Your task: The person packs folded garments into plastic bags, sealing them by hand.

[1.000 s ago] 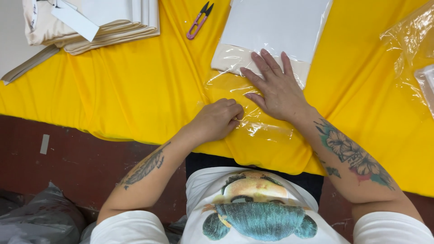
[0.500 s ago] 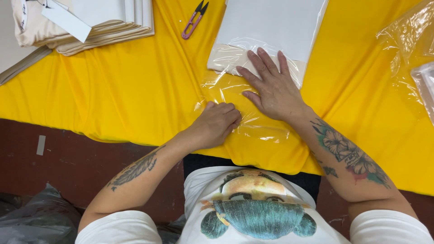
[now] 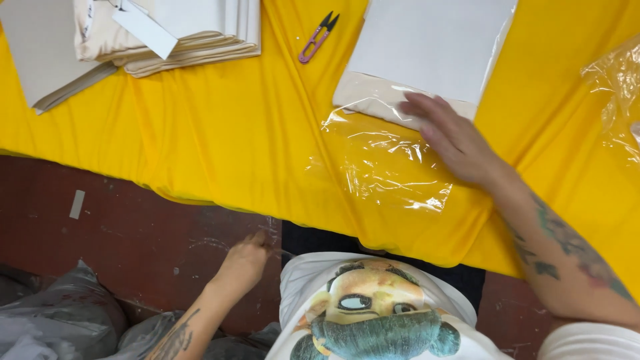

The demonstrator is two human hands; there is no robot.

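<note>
The right hand (image 3: pixel 457 140) lies flat with fingers spread on the clear plastic bag (image 3: pixel 390 167) and the folded cream cloth (image 3: pixel 373 100) inside it, pinning both to the yellow-covered table (image 3: pixel 220 133), while the left hand (image 3: pixel 243 263), loosely curled and empty, hangs below the table's edge.

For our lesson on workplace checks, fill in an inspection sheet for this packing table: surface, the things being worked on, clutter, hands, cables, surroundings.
Surface: table under a wrinkled yellow cloth that hangs over the near edge.
Job's things: clear plastic bag lying flat, its far end holding a folded cream garment under a white card sheet.
Clutter: pink thread snips; stack of folded cream fabric with a white tag; crumpled clear plastic at the right edge.
Hands: right hand flat on the bag; left hand below the table edge, empty.
Cables: nothing seen.
Surroundings: dark red floor; grey plastic sacks.
</note>
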